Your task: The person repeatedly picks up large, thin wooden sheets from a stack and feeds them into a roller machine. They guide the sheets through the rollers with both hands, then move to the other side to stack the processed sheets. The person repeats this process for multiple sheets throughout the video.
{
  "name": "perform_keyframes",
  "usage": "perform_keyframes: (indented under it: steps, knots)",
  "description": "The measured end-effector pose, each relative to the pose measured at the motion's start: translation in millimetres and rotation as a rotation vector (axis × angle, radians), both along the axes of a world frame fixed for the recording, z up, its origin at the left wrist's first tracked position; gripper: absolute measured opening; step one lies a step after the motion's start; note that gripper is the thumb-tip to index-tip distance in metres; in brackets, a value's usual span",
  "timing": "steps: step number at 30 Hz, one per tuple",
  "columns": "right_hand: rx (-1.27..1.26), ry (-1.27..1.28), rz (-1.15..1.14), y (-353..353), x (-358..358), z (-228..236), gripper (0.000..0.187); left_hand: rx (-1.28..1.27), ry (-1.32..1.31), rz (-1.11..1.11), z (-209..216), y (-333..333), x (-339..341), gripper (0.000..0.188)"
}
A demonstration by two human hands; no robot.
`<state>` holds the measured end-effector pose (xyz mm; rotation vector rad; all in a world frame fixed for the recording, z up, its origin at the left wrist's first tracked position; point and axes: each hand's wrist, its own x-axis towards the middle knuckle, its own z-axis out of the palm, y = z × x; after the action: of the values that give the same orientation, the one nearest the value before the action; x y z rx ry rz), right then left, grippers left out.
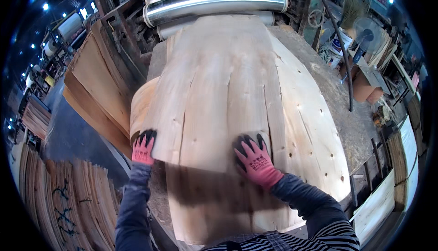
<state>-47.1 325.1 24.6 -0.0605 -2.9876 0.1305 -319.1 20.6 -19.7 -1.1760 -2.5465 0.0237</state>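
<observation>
A pale wood veneer sheet [219, 91] with long cracks and small knot holes lies on a stack of similar sheets on a worktable, its far end under shiny metal rollers [214, 2]. My left hand [143, 148], in a pink and black glove, grips the sheet's near left corner. My right hand [255, 160], gloved the same, presses flat on the sheet's near edge, fingers spread. A lower veneer sheet [315, 150] shows to the right and below.
Stacks of brownish veneer [98, 91] lean at the left. More veneer sheets [68, 205] lie on the floor at lower left. A fan [367, 34], a black hose [342, 55] and boxes stand at the right. Wooden frames [388, 187] line the right side.
</observation>
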Motion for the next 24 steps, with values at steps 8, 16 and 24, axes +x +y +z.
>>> perform_keyframes:
  steps: [8, 16, 24]
  knots:
    - [0.109, -0.059, 0.101, 17, -35, 1, 0.05, -0.16, -0.174, 0.129, 9, 40, -81, 0.071]
    - [0.322, -0.041, 0.161, 83, -14, 1, 0.043, -0.255, -0.068, 0.06, 23, 92, -25, 0.068]
    - [0.288, 0.119, 0.142, 167, -29, -1, 0.047, -0.114, -0.025, 0.004, 28, 151, -52, 0.065]
